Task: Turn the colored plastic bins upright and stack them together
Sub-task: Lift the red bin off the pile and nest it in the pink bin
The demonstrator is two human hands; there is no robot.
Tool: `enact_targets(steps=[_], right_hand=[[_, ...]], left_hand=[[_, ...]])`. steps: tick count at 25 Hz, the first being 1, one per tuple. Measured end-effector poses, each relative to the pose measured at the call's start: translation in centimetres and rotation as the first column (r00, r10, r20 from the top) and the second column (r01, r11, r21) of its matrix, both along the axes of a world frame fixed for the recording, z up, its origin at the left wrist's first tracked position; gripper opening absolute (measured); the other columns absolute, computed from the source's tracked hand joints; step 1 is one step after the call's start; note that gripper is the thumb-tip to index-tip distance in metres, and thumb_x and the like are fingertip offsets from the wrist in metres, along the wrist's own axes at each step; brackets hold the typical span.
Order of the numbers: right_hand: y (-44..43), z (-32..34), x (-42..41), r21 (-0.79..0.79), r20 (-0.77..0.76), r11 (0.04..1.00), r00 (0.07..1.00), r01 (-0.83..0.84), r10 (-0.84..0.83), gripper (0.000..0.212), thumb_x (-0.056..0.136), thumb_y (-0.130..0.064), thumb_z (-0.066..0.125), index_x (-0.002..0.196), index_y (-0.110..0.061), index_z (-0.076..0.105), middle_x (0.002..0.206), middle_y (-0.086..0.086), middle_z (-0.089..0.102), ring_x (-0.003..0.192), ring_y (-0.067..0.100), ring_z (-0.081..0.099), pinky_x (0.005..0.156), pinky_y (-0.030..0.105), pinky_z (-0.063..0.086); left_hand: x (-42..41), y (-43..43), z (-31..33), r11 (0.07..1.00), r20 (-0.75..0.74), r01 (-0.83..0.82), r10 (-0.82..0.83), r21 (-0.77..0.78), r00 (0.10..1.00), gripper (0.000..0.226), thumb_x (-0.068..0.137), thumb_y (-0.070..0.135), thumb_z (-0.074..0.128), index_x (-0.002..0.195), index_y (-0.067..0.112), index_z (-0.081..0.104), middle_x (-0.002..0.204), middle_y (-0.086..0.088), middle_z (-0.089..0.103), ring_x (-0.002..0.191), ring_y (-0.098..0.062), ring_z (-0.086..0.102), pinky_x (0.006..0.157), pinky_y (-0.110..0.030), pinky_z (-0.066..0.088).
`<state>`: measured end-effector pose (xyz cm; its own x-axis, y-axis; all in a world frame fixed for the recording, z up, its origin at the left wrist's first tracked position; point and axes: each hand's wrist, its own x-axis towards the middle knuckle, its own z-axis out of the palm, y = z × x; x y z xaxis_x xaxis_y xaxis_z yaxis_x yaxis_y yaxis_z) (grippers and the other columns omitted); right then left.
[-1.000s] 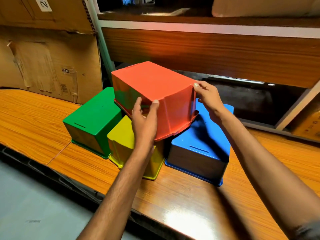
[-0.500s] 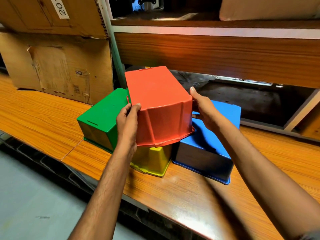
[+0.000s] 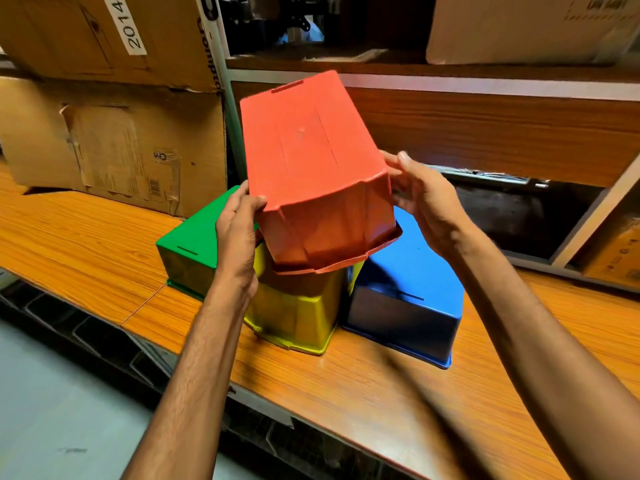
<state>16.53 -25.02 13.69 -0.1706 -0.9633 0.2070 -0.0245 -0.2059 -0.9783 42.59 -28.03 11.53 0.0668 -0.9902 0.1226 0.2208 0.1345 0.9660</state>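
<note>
Left hand and right hand clasp the near corners of the inverted red plastic bin, seemingly light, stiff and smooth.

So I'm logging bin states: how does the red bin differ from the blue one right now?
The red bin is held off the table by the left hand and right hand; the blue bin rests on the wooden table. The red bin is tilted, its base facing the camera; the blue bin sits flat. Both are upside down, the same moulded shape.

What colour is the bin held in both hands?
Red-orange bin, seen in the head view.
</note>
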Motion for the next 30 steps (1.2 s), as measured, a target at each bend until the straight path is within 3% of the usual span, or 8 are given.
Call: enact_targets(steps=[5, 9, 14, 17, 21, 23, 27, 30], right_hand=[[0.5, 0.1, 0.5, -0.106, -0.099, 0.991, 0.991, 0.084, -0.095, 0.046, 0.098, -0.025, 0.067, 0.141, -0.009, 0.060, 0.141, 0.007, 0.065, 0.134, 0.020, 0.058, 0.116, 0.040, 0.043], [0.3, 0.6, 0.8, 0.163, 0.034, 0.976, 0.988, 0.144, -0.151, 0.108, 0.075, -0.039, 0.088, 0.158, -0.003, 0.029, 0.158, 0.013, 0.044, 0.136, 0.021, 0.053, 0.113, 0.041, 0.045], [0.5, 1.2, 1.4, 0.201, 0.457, 0.978, 0.888, -0.052, -0.047, 0.033, 0.105, -0.003, 0.044, 0.134, 0.001, 0.061, 0.096, 0.007, 0.079, 0.078, 0.012, 0.075, 0.081, 0.029, 0.063], [0.7, 1.6, 2.1, 0.127, 0.491, 0.984, 0.869, -0.128, 0.050, 0.038, 0.106, 0.000, 0.039, 0.137, -0.006, 0.061, 0.099, 0.004, 0.079, 0.082, 0.011, 0.076, 0.082, 0.027, 0.062], [1.1, 1.8, 4.0, 0.088, 0.458, 0.982, 0.882, -0.165, 0.107, 0.040, 0.104, 0.003, 0.041, 0.139, -0.006, 0.058, 0.100, 0.002, 0.078, 0.079, 0.008, 0.075, 0.072, 0.022, 0.062], [1.5, 2.3, 4.2, 0.067, 0.472, 0.978, 0.870, -0.196, 0.142, 0.041, 0.104, 0.003, 0.042, 0.141, -0.006, 0.057, 0.101, 0.003, 0.077, 0.077, 0.008, 0.075, 0.073, 0.021, 0.062], [1.3, 2.8, 4.6, 0.036, 0.494, 0.974, 0.851, -0.226, 0.179, 0.039, 0.107, 0.000, 0.037, 0.141, -0.005, 0.054, 0.087, 0.000, 0.077, 0.058, 0.002, 0.069, 0.056, 0.018, 0.057], [0.0, 2.6, 5.1, 0.029, 0.448, 0.968, 0.869, -0.250, 0.211, 0.041, 0.109, -0.009, 0.036, 0.145, -0.006, 0.054, 0.109, 0.006, 0.072, 0.085, 0.012, 0.068, 0.075, 0.025, 0.058]], left_hand=[[0.6, 0.5, -0.8, 0.998, -0.137, 0.028, -0.022, 0.047, 0.990, 0.031, 0.090, 0.034, 0.053, 0.112, 0.029, 0.075, 0.102, 0.009, 0.069, 0.095, -0.009, 0.058, 0.078, -0.028, 0.047], [1.0, 0.5, -1.1, 1.000, -0.154, -0.012, 0.012, 0.000, 0.988, 0.040, 0.094, 0.026, 0.047, 0.125, 0.025, 0.072, 0.111, 0.005, 0.073, 0.100, -0.011, 0.059, 0.075, -0.025, 0.050], [2.4, -0.5, -0.1, 0.998, -0.014, -0.064, 0.064, -0.019, 0.998, 0.052, 0.094, 0.010, 0.046, 0.144, 0.023, 0.056, 0.146, -0.003, 0.060, 0.131, -0.021, 0.059, 0.101, -0.034, 0.051], [2.7, -1.2, 2.2, 0.988, 0.225, -0.099, 0.124, -0.119, 0.966, 0.059, 0.096, -0.001, 0.049, 0.149, 0.024, 0.052, 0.156, 0.004, 0.049, 0.141, -0.009, 0.047, 0.109, -0.022, 0.043], [1.7, -1.0, 4.6, 0.984, 0.327, 0.062, -0.005, -0.165, 0.945, 0.035, 0.103, 0.014, 0.055, 0.136, 0.019, 0.065, 0.130, 0.011, 0.067, 0.109, 0.011, 0.062, 0.091, -0.011, 0.052], [1.3, -0.2, 5.0, 0.989, 0.298, 0.090, -0.052, -0.118, 0.953, 0.029, 0.103, 0.029, 0.057, 0.128, 0.023, 0.070, 0.120, 0.013, 0.073, 0.102, 0.008, 0.067, 0.091, -0.022, 0.057], [1.4, 0.5, 5.2, 0.975, 0.274, 0.199, -0.165, -0.098, 0.947, 0.020, 0.103, 0.033, 0.058, 0.120, 0.030, 0.069, 0.104, 0.018, 0.076, 0.090, 0.008, 0.071, 0.071, -0.013, 0.053], [1.0, -0.4, 4.4, 0.987, 0.253, 0.143, -0.120, -0.076, 0.960, 0.033, 0.100, 0.010, 0.058, 0.131, 0.021, 0.064, 0.108, 0.017, 0.071, 0.090, 0.007, 0.069, 0.072, -0.013, 0.054]])
